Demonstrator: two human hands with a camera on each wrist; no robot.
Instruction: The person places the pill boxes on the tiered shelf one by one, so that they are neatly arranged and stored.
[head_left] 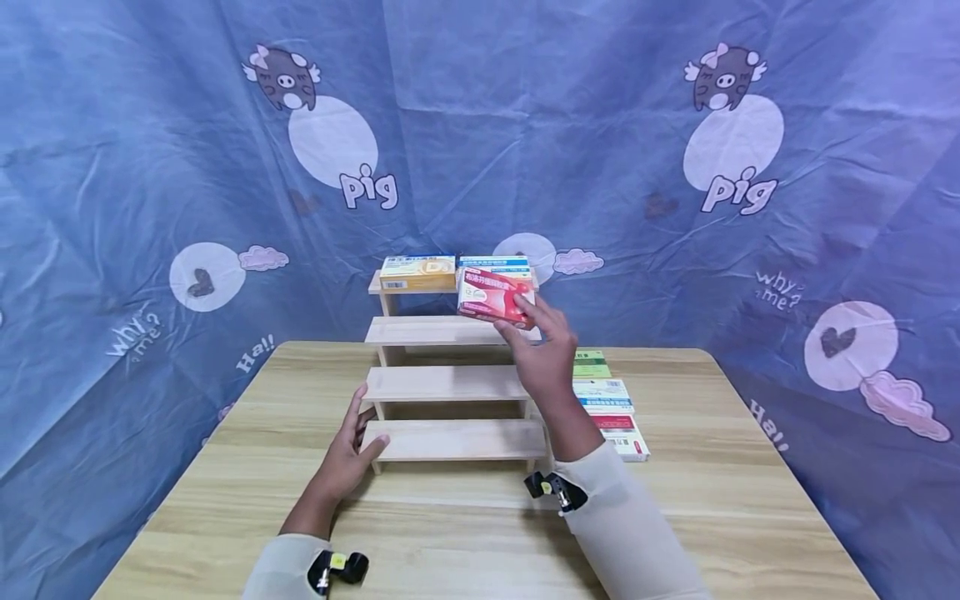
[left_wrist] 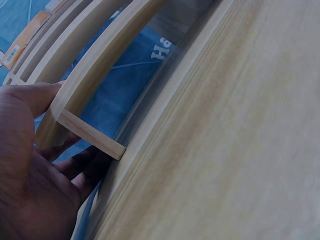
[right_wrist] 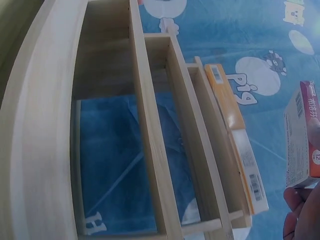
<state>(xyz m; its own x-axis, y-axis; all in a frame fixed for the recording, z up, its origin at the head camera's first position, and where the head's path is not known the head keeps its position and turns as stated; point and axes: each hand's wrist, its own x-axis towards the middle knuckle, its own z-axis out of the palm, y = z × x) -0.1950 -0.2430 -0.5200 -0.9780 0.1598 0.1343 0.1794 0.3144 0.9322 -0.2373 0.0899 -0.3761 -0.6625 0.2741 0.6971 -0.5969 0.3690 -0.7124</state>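
A wooden step rack [head_left: 453, 383] with several tiers stands on the table. My left hand [head_left: 347, 454] grips the left end of its lowest step, thumb on top; in the left wrist view the fingers [left_wrist: 82, 162] reach under the board beside its leg. My right hand [head_left: 547, 346] pinches a red and white medicine box [head_left: 491, 293] by its right end, held up above the second-highest step. That box [right_wrist: 298, 140] shows at the right edge of the right wrist view. On the top step sit an orange and white box [head_left: 417, 273] and, partly hidden, a blue and white box [head_left: 498, 264].
To the rack's right, on the wooden table [head_left: 712, 500], lie a green box [head_left: 592, 364], a white and blue box [head_left: 604, 396] and a red and white box [head_left: 626, 437], partly hidden by my right arm. A blue patterned cloth [head_left: 465, 125] hangs behind.
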